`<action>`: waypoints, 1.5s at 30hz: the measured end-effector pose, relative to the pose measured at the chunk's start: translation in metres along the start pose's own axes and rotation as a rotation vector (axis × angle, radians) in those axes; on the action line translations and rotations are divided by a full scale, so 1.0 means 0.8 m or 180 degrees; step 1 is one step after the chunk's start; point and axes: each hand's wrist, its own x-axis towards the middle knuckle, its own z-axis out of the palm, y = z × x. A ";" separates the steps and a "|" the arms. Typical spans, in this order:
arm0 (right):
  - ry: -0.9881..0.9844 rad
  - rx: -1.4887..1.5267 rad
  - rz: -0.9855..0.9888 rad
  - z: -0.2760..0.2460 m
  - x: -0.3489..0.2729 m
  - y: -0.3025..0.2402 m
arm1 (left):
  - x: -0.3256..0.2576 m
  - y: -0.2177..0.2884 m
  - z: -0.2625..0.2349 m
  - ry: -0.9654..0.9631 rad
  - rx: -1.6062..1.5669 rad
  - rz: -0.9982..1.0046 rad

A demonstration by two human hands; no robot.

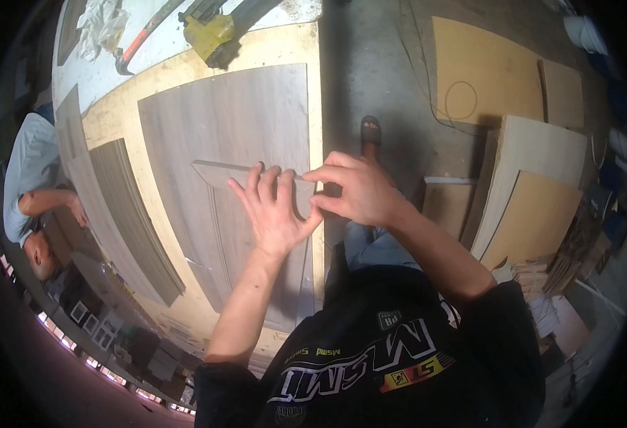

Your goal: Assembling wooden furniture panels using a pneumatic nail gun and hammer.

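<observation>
A narrow grey wood-grain strip (221, 171) with a slanted end lies across a larger grey wood-grain panel (178, 135) on the workbench. My left hand (274, 208) rests over the strip's right part, its fingers spread. My right hand (356, 187) is at the strip's right end, by the bench edge. Its thumb and forefinger are bent together there in a pinch, and the fingertips partly hide what lies between them. Another grey strip running toward me (222, 242) lies on the panel below my left hand.
The pale workbench (315, 93) holds a stack of grey strips (131, 207), an orange-handled hammer (142, 43) and a yellow-and-black tool (210, 36). Another person (32, 178) is at the bench's left side. Boards (527, 192) and a brown sheet (477, 64) are on the right.
</observation>
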 end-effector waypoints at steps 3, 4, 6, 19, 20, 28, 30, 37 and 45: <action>-0.0016 -0.0040 -0.0040 0.001 0.001 0.004 | 0.000 0.000 0.001 0.0020 -0.0035 -0.0023; 0.0006 0.0045 -0.0053 0.005 0.001 0.009 | 0.001 0.001 0.001 0.0020 -0.0063 -0.0025; 0.0013 0.0128 -0.0075 0.006 0.002 0.010 | 0.001 0.001 0.001 0.0032 -0.0090 -0.0035; 0.1064 -0.1814 -0.1881 -0.094 0.254 -0.022 | 0.003 -0.002 0.003 0.0088 -0.0170 -0.0096; 0.1070 -0.1794 -0.1892 -0.095 0.276 -0.026 | 0.004 -0.002 0.001 0.0085 -0.0147 -0.0101; 0.0639 -0.2886 -0.1747 -0.100 0.342 -0.053 | 0.004 0.005 0.003 0.0133 -0.0187 -0.0089; 0.0120 -0.2629 -0.1412 -0.103 0.337 -0.052 | 0.003 0.007 0.005 0.0152 -0.0190 -0.0076; 0.0529 -0.0696 -0.1595 -0.128 0.180 -0.111 | -0.048 0.017 0.007 0.0066 -0.0232 -0.0168; -0.0158 0.2293 -0.0738 -0.134 -0.097 -0.024 | -0.085 0.044 0.016 0.0207 -0.0194 -0.0176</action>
